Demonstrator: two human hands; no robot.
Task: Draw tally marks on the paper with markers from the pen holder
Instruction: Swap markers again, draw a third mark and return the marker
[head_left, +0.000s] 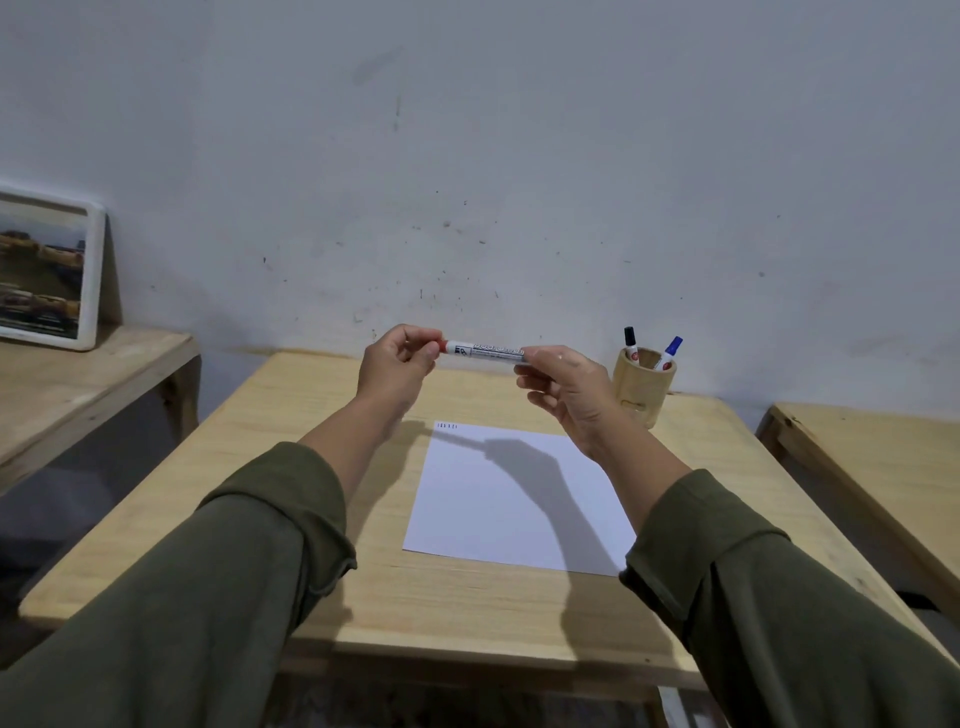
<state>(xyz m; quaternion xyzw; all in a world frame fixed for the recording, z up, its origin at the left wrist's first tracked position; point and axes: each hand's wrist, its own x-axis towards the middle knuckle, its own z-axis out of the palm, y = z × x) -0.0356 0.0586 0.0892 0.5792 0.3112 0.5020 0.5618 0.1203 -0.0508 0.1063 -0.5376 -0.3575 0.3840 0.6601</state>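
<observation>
I hold a white marker (485, 351) level above the far side of the table. My left hand (400, 364) pinches its red cap end, and my right hand (563, 387) grips the barrel's other end. Below lies a white sheet of paper (514, 499) with a short row of small tally marks (447, 426) at its top left corner. A wooden pen holder (643, 384) stands at the back right of the table, holding a black-capped marker (630, 340) and a blue-capped marker (670, 351).
The light wooden table (363, 582) stands against a grey wall. A lower wooden shelf (78, 384) on the left carries a framed picture (47, 270). Another wooden table (872, 457) is at the right edge.
</observation>
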